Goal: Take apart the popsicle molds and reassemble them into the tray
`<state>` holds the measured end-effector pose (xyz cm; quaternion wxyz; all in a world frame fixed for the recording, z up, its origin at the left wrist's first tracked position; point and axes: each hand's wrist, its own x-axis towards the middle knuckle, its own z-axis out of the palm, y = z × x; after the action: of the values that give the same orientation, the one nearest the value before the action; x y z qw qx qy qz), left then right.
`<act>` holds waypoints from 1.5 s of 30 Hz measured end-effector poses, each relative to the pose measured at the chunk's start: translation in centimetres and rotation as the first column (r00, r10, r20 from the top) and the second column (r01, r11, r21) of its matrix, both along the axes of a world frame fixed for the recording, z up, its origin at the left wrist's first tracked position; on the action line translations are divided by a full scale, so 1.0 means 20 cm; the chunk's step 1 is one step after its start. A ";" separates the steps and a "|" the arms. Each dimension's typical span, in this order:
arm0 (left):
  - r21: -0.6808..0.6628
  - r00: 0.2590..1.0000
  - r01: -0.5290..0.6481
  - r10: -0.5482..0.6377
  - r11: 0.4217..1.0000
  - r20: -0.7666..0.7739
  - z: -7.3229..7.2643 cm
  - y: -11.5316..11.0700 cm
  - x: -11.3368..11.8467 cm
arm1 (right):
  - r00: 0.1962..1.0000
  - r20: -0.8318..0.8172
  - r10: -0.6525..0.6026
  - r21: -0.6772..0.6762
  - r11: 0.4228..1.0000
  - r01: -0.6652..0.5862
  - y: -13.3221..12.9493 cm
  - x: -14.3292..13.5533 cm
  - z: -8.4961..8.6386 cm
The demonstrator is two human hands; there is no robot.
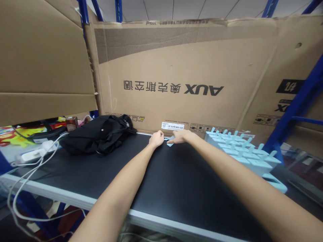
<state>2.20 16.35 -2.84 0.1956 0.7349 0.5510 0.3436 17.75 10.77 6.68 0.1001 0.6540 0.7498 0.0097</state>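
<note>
Both arms reach to the back of the black tabletop. My right hand is closed at a small light blue piece, with its fingers over the top of it. Just to the left, my left hand has its fingers curled together; a thin light blue edge shows between the two hands, and whether the left fingers grip it is too small to tell. At the right stands a light blue set of moulds with several upright stick handles, above a light blue tray.
A black bag lies at the back left. White cables and a power strip are at the left edge. A large cardboard panel stands behind the table, with blue metal posts at the sides.
</note>
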 end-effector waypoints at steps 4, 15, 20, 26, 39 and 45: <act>0.019 0.983 0.127 -0.129 0.992 0.129 0.00 0.01 -0.01 | 0.996 -0.078 0.049 0.014 0.999 -0.048 0.03 0.07 -0.05; 0.072 0.899 0.259 -0.267 0.963 0.346 0.06 -0.01 -0.24 | 0.829 -0.283 0.483 0.267 0.869 -0.416 0.00 0.02 -0.10; 0.084 0.923 0.263 -0.276 0.961 0.268 0.06 0.00 -0.43 | 0.795 -0.258 0.549 0.390 0.812 -0.434 0.03 -0.17 -0.19; 0.087 0.965 0.251 -0.256 0.964 0.052 0.03 0.03 -0.46 | 0.824 -0.303 0.479 0.392 0.851 -0.351 0.04 0.00 -0.26; 0.217 0.945 -0.017 0.087 0.976 -0.314 0.01 0.02 -0.46 | 0.925 -0.307 0.225 0.321 0.939 -0.122 0.05 0.04 -0.39; 0.268 0.916 -0.007 0.113 0.964 -0.384 0.01 0.00 -0.43 | 0.948 -0.266 0.175 0.378 0.923 -0.064 0.03 0.03 -0.38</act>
<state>-6.45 16.34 -2.54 -0.0289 0.7910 0.5516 0.2632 18.37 11.44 -0.84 -0.1367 0.6078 0.7801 0.0574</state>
